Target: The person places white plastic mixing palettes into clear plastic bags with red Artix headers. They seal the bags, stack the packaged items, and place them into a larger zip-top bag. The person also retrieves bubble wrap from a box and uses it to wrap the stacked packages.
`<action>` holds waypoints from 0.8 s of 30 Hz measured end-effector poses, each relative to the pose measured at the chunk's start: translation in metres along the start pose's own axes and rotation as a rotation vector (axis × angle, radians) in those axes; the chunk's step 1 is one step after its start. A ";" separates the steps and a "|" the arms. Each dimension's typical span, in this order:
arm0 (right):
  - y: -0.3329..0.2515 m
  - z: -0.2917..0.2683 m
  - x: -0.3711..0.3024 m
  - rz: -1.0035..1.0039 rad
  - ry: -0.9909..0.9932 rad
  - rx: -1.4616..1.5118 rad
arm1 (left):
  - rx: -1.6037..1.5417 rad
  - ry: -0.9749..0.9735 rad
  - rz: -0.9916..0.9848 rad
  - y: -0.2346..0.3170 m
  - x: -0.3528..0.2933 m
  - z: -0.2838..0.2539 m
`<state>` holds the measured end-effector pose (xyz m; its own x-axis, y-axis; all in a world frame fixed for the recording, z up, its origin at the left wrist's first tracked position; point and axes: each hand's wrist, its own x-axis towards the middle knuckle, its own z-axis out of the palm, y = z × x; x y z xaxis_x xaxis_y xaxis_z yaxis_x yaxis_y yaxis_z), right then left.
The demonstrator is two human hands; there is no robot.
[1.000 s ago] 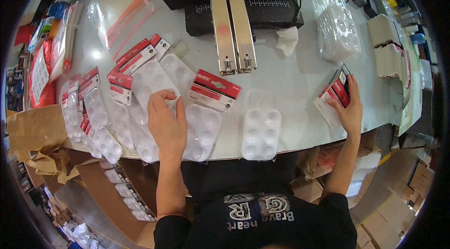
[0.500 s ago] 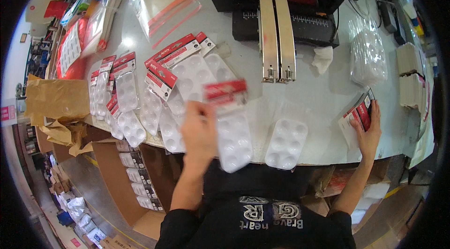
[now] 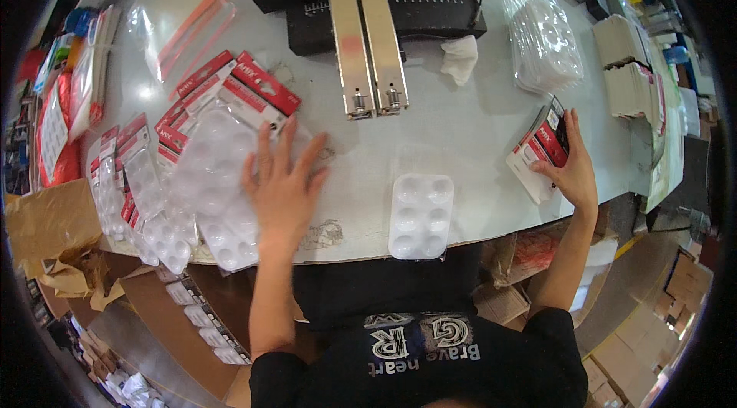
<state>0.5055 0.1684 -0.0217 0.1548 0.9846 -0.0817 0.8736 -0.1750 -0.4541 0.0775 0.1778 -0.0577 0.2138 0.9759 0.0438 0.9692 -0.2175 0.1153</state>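
Observation:
My left hand (image 3: pixel 282 181) is open, fingers spread, at the right edge of a pile of packaged white paint palettes (image 3: pixel 211 151) with red header cards. Its fingertips are over the top pack; whether they press on it I cannot tell. On the right, my right hand (image 3: pixel 572 170) grips a small stack of red, white and black header cards (image 3: pixel 543 139) between thumb and fingers, the stack tilted at the tabletop. Between my hands, a single white palette with round wells (image 3: pixel 421 216) lies near the table's front edge.
A black machine with two metal rails (image 3: pixel 368 47) stands at the back. Wrapped palettes (image 3: pixel 545 43) and crumpled white tissue (image 3: pixel 459 59) lie to its right. Card stacks (image 3: pixel 626 62) line the far right. Plastic bags (image 3: pixel 180 13) lie back left; an open carton (image 3: pixel 173 331) stands below the table.
My left hand has put the carded palette it carried onto the left pile and let go, fingers now spread. The right hand still holds the cards. The whole view has shifted.

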 end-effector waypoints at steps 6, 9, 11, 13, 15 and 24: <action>0.002 -0.001 -0.003 0.035 -0.001 0.057 | 0.008 0.041 0.081 -0.060 -0.006 -0.028; -0.003 0.002 -0.005 0.067 0.047 0.107 | -0.370 0.291 0.052 -0.002 -0.007 -0.019; -0.009 0.002 -0.008 0.046 0.078 0.056 | -0.366 0.205 -0.023 0.057 -0.006 0.003; -0.021 -0.002 -0.014 0.125 0.065 -0.060 | -0.492 0.151 -0.095 0.098 0.000 0.023; -0.040 -0.010 -0.022 0.052 0.085 -0.339 | -0.570 0.204 -0.110 0.112 0.002 0.028; -0.159 0.002 0.002 -0.456 -0.384 0.405 | -1.726 -0.296 -0.458 0.093 -0.016 -0.048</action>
<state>0.3657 0.1979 0.0490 -0.4234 0.9026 -0.0779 0.5612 0.1937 -0.8047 0.1579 0.1410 -0.0001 0.1939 0.8860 -0.4212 -0.2111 0.4570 0.8640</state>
